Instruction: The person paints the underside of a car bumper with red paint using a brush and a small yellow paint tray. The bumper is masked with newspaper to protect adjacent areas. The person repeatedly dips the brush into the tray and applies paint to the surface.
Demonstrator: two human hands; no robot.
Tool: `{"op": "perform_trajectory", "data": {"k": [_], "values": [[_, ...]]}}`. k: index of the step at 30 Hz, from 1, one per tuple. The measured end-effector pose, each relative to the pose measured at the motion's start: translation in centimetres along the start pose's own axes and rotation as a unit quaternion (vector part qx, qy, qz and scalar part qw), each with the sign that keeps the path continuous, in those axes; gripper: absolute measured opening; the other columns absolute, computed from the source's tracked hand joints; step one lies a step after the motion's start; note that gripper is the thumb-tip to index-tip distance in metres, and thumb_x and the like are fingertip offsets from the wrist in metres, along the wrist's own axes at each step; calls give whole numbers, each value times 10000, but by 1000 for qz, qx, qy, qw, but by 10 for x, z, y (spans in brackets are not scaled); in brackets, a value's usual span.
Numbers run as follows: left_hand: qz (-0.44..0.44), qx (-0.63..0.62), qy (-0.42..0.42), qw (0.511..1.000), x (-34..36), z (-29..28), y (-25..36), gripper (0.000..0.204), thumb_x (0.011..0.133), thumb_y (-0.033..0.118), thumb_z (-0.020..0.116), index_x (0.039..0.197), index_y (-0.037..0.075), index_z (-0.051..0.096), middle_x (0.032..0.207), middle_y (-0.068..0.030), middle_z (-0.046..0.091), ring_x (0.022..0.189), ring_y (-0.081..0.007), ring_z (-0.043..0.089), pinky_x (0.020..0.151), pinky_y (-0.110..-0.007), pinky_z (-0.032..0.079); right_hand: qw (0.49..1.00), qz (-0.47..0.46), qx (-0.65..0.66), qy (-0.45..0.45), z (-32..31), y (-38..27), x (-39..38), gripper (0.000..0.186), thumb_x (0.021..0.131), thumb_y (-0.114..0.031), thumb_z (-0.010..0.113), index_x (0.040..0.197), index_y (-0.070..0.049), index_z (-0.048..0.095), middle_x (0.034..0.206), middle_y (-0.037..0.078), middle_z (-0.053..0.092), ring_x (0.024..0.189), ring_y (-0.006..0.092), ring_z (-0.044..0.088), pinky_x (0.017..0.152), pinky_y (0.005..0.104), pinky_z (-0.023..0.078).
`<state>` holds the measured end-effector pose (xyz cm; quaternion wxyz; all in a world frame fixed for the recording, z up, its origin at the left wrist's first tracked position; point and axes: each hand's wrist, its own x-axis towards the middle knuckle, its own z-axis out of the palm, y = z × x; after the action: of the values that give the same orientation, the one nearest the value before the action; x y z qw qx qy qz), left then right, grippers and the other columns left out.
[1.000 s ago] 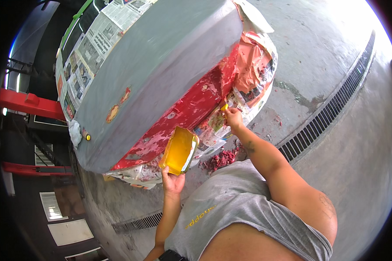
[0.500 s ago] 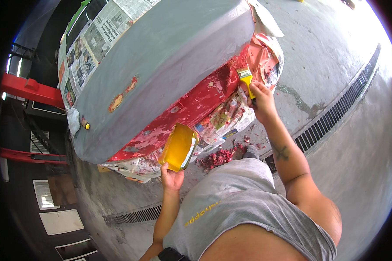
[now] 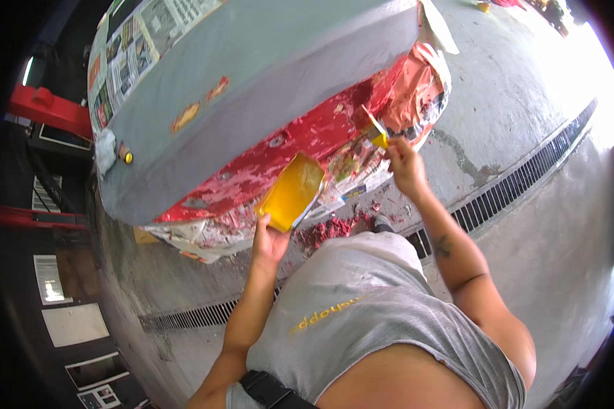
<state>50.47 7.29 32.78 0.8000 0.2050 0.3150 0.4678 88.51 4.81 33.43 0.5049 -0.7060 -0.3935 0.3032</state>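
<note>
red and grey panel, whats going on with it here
The person's left hand holds a yellow container, open side up, near the patchy red strip of the panel. The right hand grips a yellow brush, its bristles toward the strip's right end; contact is unclear. Newspaper covers areas alongside, and red scraps lie on the floor.

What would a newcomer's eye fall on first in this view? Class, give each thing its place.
The flaking bright-red painted band stands out first, slanting across the middle beneath the curved grey panel. In front of it, the left hand holds an open, box-shaped yellow container, while further right the right hand grips a flat yellow-handled brush. Below lies a scattered heap of red scraps on the grey floor.
</note>
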Motion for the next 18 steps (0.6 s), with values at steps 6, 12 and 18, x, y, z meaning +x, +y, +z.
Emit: {"op": "perform_trajectory", "data": {"k": [6,12,18], "values": [[-10,5,-31,999,20,4,-10,633,936,214,719,1514,80,496,1512,-79,583,1426,-268,523,1220,-506,385,939,-164,-270,-136,-38,-118,-28,222,989,-208,638,1172,-119,725,996,143,759,936,304,739,821,439,558],[-41,12,-82,996,28,28,-12,654,910,238,762,1491,79,506,1469,-70,594,1382,-246,548,1188,-476,430,761,-355,-532,-107,13,-169,-54,114,903,-141,691,1003,-121,741,968,47,740,956,243,714,843,400,560],[-49,64,-91,993,29,35,-15,634,902,203,771,1479,121,521,1421,-48,616,1348,-229,569,1165,-450,454,692,-261,-627,-243,51,-163,-57,101,868,-158,708,894,-141,804,937,77,793,894,195,778,710,363,577]]}}
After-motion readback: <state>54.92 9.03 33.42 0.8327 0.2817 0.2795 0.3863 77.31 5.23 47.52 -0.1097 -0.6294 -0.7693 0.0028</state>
